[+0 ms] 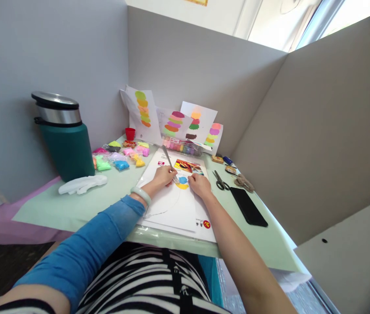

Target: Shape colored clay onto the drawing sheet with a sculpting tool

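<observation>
My left hand (165,175), with a pale bangle at its wrist, is closed around a metal fork (168,158). The fork's handle slants up and away, and its tines point down at a yellow patch (182,186) on a white sheet of paper (168,205). Just above the yellow lies a blue patch (183,179), which looks like flattened clay. Beside these patches, on their right, my right hand (200,185) rests on the paper with its fingers curled in. Whatever those fingers may hold is hidden.
Small bags of coloured clay (121,165), a red cup (130,133), a green bottle (65,146) and a white glove (83,184) are on the left. Scissors (220,182) and a black phone (248,206) lie right. Sheets with colour patches (144,114) lean against the back partition.
</observation>
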`<act>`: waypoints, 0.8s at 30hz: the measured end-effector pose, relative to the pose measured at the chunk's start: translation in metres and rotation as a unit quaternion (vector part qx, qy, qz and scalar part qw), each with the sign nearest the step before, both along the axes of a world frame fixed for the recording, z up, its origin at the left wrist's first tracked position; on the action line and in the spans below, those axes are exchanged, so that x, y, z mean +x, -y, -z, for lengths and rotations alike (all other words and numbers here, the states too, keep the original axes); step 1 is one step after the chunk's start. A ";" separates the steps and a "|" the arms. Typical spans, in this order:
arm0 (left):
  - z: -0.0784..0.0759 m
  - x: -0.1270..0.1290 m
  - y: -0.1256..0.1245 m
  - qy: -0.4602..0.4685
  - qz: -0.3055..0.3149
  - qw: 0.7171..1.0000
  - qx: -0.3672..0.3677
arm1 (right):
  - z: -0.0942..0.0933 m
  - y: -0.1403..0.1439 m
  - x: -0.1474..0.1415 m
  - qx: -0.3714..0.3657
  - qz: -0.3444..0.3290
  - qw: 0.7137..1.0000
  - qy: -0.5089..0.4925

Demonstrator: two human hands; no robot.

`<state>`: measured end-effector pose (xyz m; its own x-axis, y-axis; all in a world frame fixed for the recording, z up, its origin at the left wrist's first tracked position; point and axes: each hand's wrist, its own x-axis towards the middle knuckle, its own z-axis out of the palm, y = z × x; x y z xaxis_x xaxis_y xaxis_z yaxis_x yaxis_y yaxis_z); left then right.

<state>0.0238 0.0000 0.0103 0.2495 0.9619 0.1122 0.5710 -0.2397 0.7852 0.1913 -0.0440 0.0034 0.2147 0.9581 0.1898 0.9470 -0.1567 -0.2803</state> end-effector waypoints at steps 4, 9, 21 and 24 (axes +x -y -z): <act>0.001 0.000 -0.002 0.017 -0.010 1.000 -0.008 | 0.000 0.000 0.000 -0.002 0.000 1.000 0.000; 0.001 -0.001 -0.003 0.000 -0.008 1.000 -0.003 | 0.001 0.000 0.001 -0.001 0.000 1.000 0.005; -0.009 -0.001 0.009 -0.060 0.010 0.997 0.044 | 0.001 0.000 0.001 -0.002 0.000 1.000 0.006; -0.011 -0.001 0.010 -0.055 -0.003 0.998 0.024 | 0.000 0.001 0.000 -0.006 0.001 1.000 0.004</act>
<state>0.0227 -0.0102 0.0212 0.2566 0.9577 0.1299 0.6551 -0.2711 0.7052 0.1916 -0.0446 0.0032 0.2155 0.9597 0.1804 0.9486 -0.1619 -0.2718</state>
